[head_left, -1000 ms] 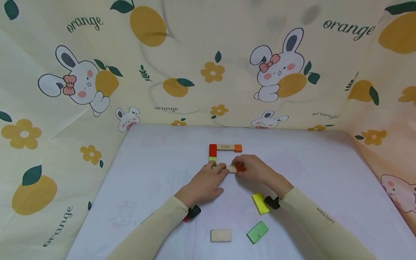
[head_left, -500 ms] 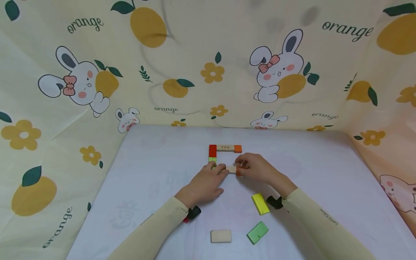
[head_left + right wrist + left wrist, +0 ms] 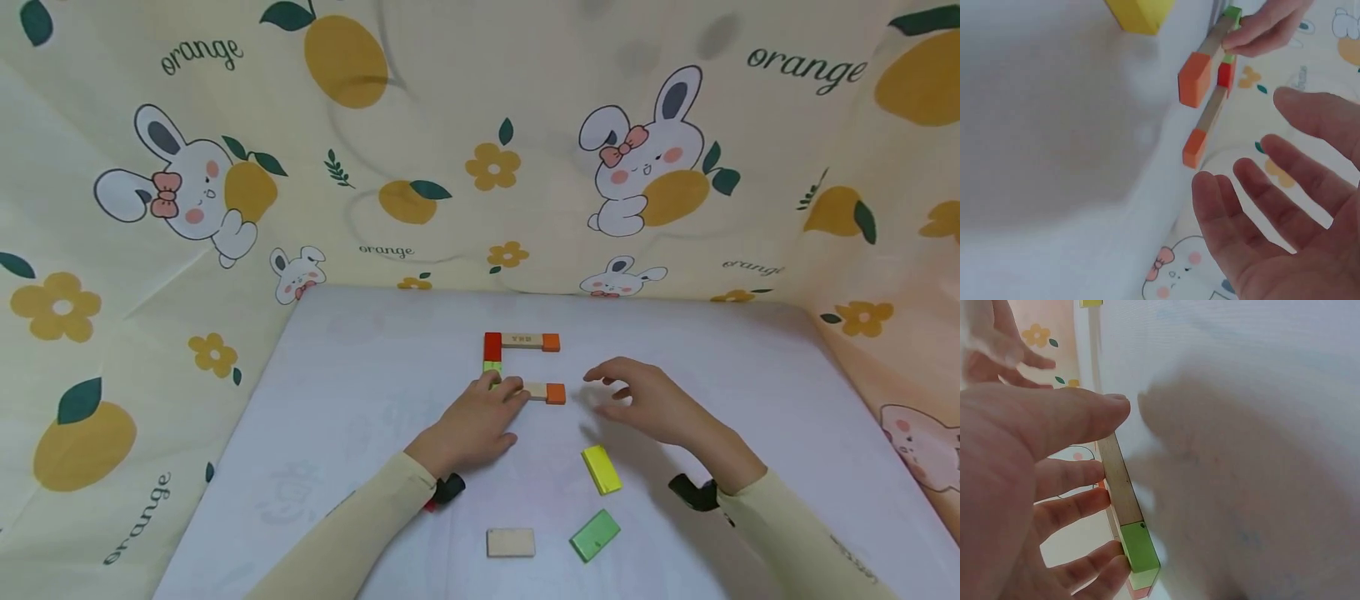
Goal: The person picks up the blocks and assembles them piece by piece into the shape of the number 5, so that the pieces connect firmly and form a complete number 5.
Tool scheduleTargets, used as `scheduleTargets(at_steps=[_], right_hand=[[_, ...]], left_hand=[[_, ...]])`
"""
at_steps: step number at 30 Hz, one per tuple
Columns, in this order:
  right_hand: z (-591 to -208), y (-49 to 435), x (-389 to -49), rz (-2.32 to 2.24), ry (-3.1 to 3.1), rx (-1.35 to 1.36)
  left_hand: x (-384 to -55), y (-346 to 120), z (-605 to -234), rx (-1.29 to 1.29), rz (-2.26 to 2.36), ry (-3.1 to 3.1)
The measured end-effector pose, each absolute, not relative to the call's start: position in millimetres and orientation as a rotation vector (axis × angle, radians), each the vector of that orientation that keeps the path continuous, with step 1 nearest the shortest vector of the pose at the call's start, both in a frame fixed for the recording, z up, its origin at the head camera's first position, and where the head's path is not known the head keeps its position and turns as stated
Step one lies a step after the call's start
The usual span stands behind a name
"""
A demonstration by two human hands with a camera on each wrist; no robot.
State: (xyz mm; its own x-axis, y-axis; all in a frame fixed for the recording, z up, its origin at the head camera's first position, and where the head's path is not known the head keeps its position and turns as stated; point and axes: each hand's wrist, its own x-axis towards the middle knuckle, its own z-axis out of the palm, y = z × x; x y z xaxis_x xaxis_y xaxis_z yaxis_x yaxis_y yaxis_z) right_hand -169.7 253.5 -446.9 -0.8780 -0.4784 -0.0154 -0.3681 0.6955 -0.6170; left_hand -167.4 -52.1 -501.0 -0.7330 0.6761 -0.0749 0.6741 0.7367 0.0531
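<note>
Flat coloured blocks form a bracket shape in the head view. A red block (image 3: 492, 346) and a light green block (image 3: 492, 367) make its side. The back arm is a plain wooden block (image 3: 522, 341) ending in an orange block (image 3: 551, 342). The front arm has a wooden block (image 3: 536, 392) and a second orange block (image 3: 556, 393). My left hand (image 3: 471, 421) rests its fingertips on the front-left corner, partly hiding it; its fingers touch wood and a green block (image 3: 1141, 550) in the left wrist view. Right of the front arm, my right hand (image 3: 652, 404) holds nothing, fingers loosely bent.
Nearer the person lie a yellow block (image 3: 602, 469), a green block (image 3: 595, 536) and a wooden block (image 3: 511, 542). A bit of red (image 3: 430, 506) shows beside the left wrist. A patterned cloth (image 3: 450, 125) stands behind the white table (image 3: 360, 358).
My right hand has let go of the front orange block and moved right, away from it. The block stays at the end of the front arm. My left hand has kept its place.
</note>
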Motion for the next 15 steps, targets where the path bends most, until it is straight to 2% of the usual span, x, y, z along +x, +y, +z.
scheduleTargets(at_steps=[7,15], right_hand=[[-447.1,259.7,-144.8,-0.912,2.737,-0.755],[-457.5,259.7,-121.8,-0.812,2.707,-0.666]], left_hand=[[-165.6,-57.4,-498.0,1.052,0.036,2.844],[-167.0,-54.2,-496.9,1.056,0.038,2.831]])
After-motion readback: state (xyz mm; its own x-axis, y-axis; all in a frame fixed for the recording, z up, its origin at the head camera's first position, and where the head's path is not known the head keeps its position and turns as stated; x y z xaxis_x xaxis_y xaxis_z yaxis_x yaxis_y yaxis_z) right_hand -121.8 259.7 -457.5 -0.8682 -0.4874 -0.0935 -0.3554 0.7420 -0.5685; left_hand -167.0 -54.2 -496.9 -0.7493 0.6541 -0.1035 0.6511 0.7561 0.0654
